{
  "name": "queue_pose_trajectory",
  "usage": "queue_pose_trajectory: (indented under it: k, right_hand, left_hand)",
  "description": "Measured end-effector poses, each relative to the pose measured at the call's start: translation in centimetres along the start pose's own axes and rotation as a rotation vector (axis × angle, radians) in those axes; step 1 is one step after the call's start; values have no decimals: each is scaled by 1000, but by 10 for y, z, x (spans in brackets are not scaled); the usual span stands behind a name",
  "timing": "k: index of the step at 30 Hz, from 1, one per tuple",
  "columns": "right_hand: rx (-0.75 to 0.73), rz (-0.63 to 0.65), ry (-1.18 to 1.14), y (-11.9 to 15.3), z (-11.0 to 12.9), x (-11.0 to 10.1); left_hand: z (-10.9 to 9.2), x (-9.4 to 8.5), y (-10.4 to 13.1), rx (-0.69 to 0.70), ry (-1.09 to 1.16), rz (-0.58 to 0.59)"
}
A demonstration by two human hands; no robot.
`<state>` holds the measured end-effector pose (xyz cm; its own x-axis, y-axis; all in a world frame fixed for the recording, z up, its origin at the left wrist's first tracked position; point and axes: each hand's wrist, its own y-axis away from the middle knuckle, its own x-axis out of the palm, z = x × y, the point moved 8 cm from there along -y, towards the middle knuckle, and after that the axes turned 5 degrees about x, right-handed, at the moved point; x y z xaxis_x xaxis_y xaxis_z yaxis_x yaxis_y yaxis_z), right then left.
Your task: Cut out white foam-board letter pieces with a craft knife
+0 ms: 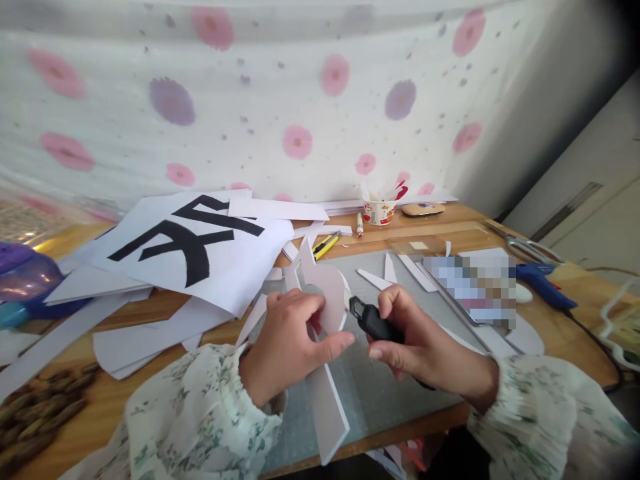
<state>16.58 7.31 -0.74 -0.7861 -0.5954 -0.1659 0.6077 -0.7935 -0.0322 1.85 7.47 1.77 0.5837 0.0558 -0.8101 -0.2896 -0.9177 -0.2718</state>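
My left hand (293,343) grips a white foam board cut-out (331,417), thumb on one side and fingers on the other. The piece stands on edge, with a curved upper part and a long straight strip reaching toward the front edge. In my right hand (430,350) is a black-handled cutter (379,324). Its tip points left at the curved rim of the board; whether the blade touches it I cannot tell. Beneath both hands lies a grey-green cutting mat (390,383). Narrow white offcuts (374,279) rest on the mat behind my right hand.
Left stands a paper sheet (250,273) with black character strokes, amid loose white strips. A yellow utility knife (326,247) and a paper cup (379,212) are at the back. Rightward are a phone (467,287), a blue glue gun (545,283) and scissors (530,248).
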Motion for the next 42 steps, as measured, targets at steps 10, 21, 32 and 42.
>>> queue_pose_trajectory:
  k: [10, 21, 32, 42]
  right_hand:
    - [-178, -39, 669, 7, 22, 0]
    - [-381, -255, 861, 17, 33, -6]
    - [-416, -251, 863, 21, 39, -5]
    - [-397, -310, 786, 24, 38, -23]
  left_hand:
    - [-9, 1, 4, 52, 74, 6]
    - [-16, 0, 8, 136, 58, -38]
    - [-19, -2, 9, 203, 89, -59]
    - [-29, -7, 10, 284, 70, -43]
